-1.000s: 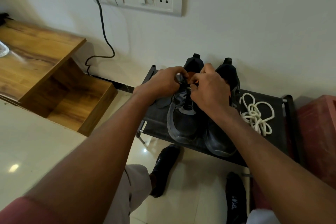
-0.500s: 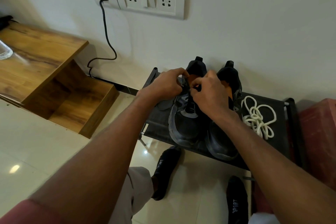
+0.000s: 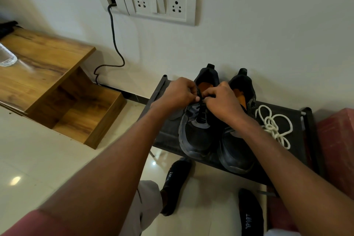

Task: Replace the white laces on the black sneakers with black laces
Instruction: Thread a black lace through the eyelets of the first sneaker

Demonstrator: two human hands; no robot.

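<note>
Two black sneakers stand side by side on a low black rack (image 3: pixel 166 138) against the wall. The left sneaker (image 3: pixel 197 136) carries a black lace (image 3: pixel 201 114) threaded up its front. My left hand (image 3: pixel 178 93) and my right hand (image 3: pixel 222 101) meet over the top eyelets of that shoe, each pinching an end of the black lace. The right sneaker (image 3: pixel 234 151) is partly hidden by my right forearm; its lacing is not visible. A loose pile of white laces (image 3: pixel 274 124) lies on the rack to the right of the shoes.
A wooden side table (image 3: pixel 44 67) with a lower shelf stands to the left, a clear glass (image 3: pixel 6 57) on its top. A wall socket panel (image 3: pixel 159 4) has a black cable (image 3: pixel 115 44) hanging down. A red object (image 3: pixel 337 140) sits at the right. My socked feet (image 3: pixel 176 182) are below the rack.
Both hands stay at the top of the left sneaker and work the black lace with small finger movements. The view has tilted slightly, so the shoes sit lower in frame.
</note>
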